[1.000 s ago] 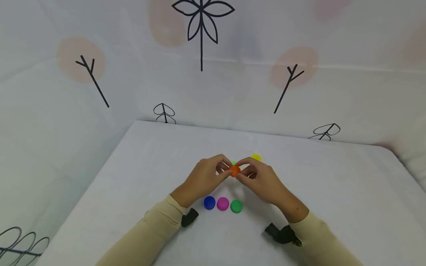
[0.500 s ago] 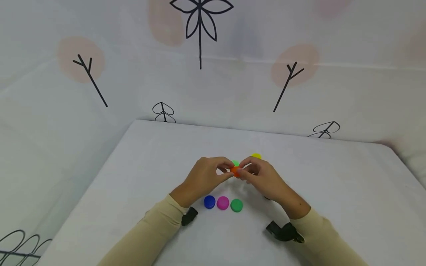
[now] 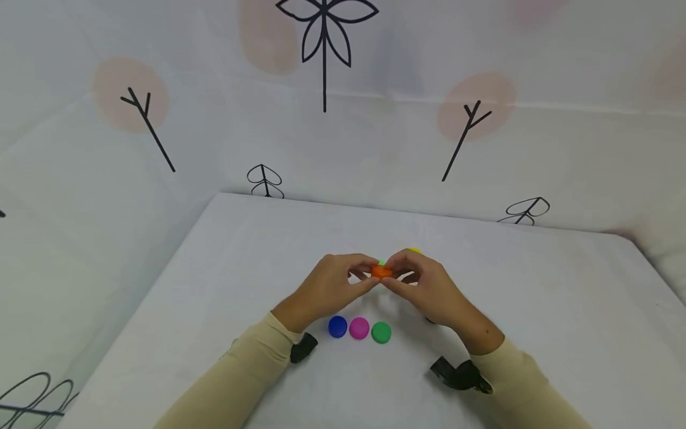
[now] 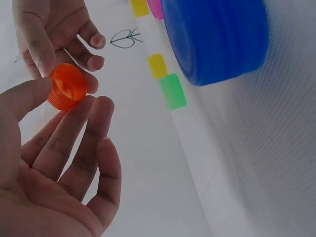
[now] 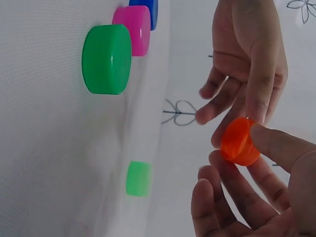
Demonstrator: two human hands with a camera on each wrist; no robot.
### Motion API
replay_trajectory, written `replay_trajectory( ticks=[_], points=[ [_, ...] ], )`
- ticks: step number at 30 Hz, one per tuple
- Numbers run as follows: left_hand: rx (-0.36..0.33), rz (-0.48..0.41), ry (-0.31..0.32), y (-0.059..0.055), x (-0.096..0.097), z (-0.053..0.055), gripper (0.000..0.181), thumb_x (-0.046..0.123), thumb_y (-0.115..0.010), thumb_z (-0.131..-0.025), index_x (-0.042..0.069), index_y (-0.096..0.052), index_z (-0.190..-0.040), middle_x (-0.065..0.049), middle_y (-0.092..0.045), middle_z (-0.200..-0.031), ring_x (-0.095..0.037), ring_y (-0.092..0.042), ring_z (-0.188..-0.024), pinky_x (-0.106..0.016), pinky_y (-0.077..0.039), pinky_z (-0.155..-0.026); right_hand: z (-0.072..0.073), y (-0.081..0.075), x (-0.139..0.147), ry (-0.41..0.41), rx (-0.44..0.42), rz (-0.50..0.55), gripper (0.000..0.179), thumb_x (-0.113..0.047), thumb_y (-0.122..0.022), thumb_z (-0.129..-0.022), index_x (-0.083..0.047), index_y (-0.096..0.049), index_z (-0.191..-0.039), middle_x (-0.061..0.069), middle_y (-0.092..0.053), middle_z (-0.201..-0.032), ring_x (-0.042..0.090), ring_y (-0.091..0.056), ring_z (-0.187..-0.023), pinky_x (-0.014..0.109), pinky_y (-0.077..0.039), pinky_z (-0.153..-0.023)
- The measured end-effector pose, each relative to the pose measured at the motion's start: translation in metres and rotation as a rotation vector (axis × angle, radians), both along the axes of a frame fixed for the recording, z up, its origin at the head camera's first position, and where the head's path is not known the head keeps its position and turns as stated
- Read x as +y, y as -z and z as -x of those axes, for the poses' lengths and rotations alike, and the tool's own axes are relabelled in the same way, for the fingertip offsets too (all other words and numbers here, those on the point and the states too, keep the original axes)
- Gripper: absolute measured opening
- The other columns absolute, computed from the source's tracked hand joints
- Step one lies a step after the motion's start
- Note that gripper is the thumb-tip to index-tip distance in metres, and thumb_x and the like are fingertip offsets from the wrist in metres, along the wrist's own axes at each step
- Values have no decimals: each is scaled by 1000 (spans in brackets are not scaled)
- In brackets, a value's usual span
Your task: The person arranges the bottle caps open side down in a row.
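Between my two hands an orange bottle cap (image 3: 381,272) is held up over the white table. My left hand (image 3: 332,289) pinches its left side between thumb and fingertips; my right hand (image 3: 431,289) pinches the right side the same way. The hollow inside of the orange cap (image 5: 239,143) shows in the right wrist view. Just behind it, a light green cap (image 3: 382,262) is mostly covered by the hands. Closer to me lie a blue cap (image 3: 337,326), a pink cap (image 3: 359,328) and a green cap (image 3: 381,332) in a row.
A yellow cap (image 3: 415,250) peeks out behind the right hand. Two yellow pieces (image 4: 157,66) show in the left wrist view. The white table (image 3: 257,238) meets a patterned cloth backdrop (image 3: 375,149). Dark wrist-camera mounts (image 3: 455,374) hang beneath both sleeves.
The orange cap has turned from nearly face-on to edge-on toward the head camera. Both hands have shifted slightly, their fingers changing position on the cap. The row of three caps stays put.
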State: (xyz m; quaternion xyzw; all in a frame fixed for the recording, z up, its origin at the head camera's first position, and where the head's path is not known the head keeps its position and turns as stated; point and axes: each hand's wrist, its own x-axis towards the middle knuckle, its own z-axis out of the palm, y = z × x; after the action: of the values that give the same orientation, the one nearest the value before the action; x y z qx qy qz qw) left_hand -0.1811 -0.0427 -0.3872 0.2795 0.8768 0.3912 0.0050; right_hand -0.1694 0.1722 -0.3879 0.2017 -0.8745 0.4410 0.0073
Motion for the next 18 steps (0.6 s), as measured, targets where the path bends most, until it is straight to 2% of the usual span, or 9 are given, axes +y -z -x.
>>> replay_trajectory(
  ticks=[7,11,18],
  points=[
    [2,-19,2,-1,-1,2,34,25,-74,-92,13,-70,-123,2,-75,-113,-10,-72,-93,-38,-57,-89,-2,-4,-2,4,83,-27,24,-16,-78,-87,-14,-65,-107,-2,-71,-103,14,-69,-93,31,-58,-81],
    [-9,-24,-2,-1,-1,1,33,26,-74,-91,14,-70,-122,3,-75,-112,-9,-71,-93,-37,-57,-89,-3,-5,-2,12,102,-53,25,-15,-78,-87,-14,-65,-108,-2,-72,-104,14,-69,-92,35,-59,-81],
    [-22,-21,-21,-2,3,-6,31,28,-73,-92,17,-70,-121,5,-75,-111,-8,-71,-94,-32,-58,-85,-12,-8,-2,29,105,-62,26,-13,-78,-87,-14,-64,-109,-1,-73,-104,14,-69,-91,30,-58,-81]
  ],
)
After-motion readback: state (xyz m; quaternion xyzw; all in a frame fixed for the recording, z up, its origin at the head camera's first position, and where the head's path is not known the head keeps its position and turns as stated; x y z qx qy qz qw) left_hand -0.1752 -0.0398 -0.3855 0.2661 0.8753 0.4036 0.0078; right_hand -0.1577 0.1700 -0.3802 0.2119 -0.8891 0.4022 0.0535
